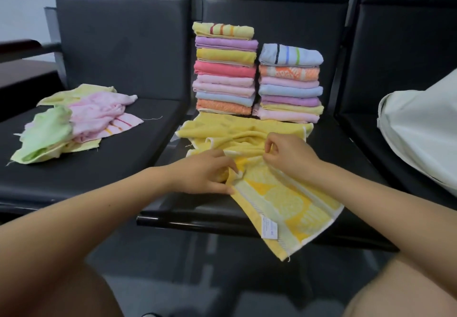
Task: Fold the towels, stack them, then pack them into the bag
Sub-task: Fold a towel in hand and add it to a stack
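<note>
Both hands pinch yellow towel (284,203) mid-bench: left hand (207,174), right hand (288,154). Front half overhangs bench (123,165) edge, may slide off. Stacks (225,69) close behind; tug could topple them.

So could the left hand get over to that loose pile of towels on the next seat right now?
Probably yes: nothing stands between the left hand and the unfolded pile. But it is pinching the yellow towel and would have to let go first.

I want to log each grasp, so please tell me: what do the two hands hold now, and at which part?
Both hands hold the yellow towel. The left hand pinches a bunched edge near its middle, and the right hand pinches a fold beside it.
</note>
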Motion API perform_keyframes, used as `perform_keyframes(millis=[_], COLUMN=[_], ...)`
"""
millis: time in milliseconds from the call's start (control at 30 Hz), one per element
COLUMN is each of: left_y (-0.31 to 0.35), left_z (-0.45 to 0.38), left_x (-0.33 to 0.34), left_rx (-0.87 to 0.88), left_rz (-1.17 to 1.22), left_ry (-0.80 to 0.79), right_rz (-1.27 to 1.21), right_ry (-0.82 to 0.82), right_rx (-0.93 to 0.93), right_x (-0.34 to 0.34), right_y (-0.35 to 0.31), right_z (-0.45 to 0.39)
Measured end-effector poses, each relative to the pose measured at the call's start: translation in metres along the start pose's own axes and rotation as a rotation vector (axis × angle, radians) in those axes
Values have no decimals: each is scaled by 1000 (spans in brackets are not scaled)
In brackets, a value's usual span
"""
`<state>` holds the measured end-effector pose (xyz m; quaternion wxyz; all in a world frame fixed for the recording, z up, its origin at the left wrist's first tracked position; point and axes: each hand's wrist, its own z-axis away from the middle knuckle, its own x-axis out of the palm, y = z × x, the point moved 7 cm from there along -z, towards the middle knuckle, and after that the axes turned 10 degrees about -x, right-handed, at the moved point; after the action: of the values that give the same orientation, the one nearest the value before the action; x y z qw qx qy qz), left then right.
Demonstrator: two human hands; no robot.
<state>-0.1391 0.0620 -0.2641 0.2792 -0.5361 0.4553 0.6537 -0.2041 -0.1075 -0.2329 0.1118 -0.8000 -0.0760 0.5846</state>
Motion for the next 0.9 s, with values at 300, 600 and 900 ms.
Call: perform_keyframes(millis=[300,600,900], left_y=[-37,-43,-28], left_z=[1,-13,-43], left_x=[-4,-11,-73], left_rx=[-157,-291,-305], left_rz=[466,540,124], left_ry=[99,60,389], right_rz=[118,120,-119], right_ry=[-376,-325,-131], right_rx=[-182,-106,239], right_x=[37,29,-20], right_y=[-75,-60,1], right_z=[42,26,-11])
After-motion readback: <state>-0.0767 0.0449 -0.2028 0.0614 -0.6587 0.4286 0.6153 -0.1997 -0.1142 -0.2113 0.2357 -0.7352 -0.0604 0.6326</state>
